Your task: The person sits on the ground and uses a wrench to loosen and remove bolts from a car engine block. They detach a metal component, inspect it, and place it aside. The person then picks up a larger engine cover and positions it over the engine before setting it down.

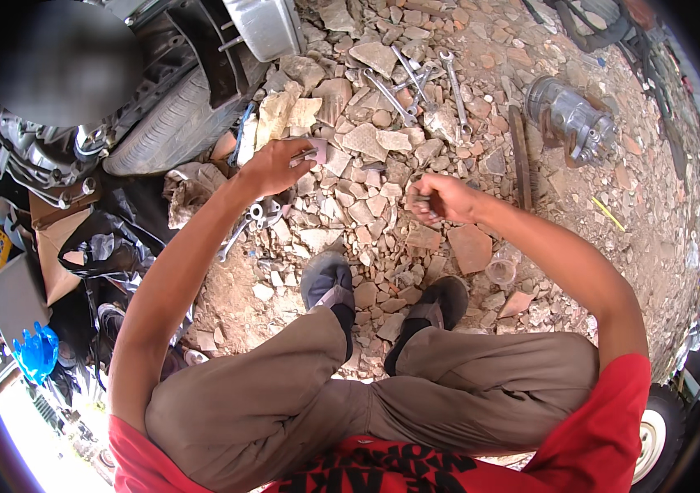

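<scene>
My left hand (pixel 274 168) is above the rubble, its fingers closed on a small thin metal piece (pixel 309 154) whose exact kind I cannot make out. To the right, my right hand (pixel 447 200) is curled with the fingertips drawn in; something small and dark may be between them, but it is too small to name. Below my left hand lie a small metal part with holes (pixel 264 214) and a wrench (pixel 235 240). Farther off, several combination wrenches rest on the stones, among them one long wrench (pixel 454 92) and another (pixel 391 97).
At the left are a tyre (pixel 171 123), engine parts (pixel 38 156) and black plastic (pixel 112 246). A cylindrical metal motor (pixel 568 115) sits at the right beside a rusty bar (pixel 520 156). A clear plastic cup (pixel 501 269) lies near my right shoe (pixel 447 302).
</scene>
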Demonstrator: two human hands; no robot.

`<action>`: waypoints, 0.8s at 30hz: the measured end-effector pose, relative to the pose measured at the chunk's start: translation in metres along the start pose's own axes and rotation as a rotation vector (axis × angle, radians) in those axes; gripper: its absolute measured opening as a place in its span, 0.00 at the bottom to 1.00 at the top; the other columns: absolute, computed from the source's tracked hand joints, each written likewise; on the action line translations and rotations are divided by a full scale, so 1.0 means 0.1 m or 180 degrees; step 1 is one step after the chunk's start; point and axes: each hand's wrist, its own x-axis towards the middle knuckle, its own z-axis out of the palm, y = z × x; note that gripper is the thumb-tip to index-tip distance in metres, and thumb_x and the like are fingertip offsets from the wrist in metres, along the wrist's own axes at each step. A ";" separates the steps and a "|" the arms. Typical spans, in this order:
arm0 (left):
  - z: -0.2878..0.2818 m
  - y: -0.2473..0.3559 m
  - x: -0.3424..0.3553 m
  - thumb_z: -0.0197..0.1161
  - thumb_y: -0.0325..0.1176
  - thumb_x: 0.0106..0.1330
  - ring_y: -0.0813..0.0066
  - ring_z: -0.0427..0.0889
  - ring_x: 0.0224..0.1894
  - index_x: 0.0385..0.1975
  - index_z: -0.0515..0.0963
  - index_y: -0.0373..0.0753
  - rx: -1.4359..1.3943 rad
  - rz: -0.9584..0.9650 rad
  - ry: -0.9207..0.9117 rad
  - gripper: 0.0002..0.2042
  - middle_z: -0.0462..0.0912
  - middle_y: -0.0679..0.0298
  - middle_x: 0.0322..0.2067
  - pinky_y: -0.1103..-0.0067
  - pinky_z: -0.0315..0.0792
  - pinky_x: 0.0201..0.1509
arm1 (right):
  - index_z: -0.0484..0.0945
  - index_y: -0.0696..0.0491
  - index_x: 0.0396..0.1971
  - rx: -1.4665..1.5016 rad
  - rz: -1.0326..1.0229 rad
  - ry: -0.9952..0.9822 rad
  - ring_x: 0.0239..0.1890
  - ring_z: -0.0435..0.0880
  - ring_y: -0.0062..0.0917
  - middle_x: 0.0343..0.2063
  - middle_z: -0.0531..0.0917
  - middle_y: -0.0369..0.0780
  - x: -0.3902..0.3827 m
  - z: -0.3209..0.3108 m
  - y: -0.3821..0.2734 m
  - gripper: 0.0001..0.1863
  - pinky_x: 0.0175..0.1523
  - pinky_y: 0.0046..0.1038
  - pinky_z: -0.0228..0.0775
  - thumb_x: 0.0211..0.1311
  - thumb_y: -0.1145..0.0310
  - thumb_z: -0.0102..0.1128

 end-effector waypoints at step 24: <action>0.40 0.60 1.24 0.55 0.35 0.70 0.59 0.81 0.52 0.60 0.68 0.41 0.1095 0.1073 0.0091 0.19 0.73 0.58 0.57 0.65 0.78 0.55 | 0.71 0.54 0.20 -0.1010 -0.0414 0.1773 0.17 0.66 0.16 0.16 0.69 0.31 -0.65 -0.63 -0.21 0.18 0.21 0.23 0.55 0.71 0.63 0.49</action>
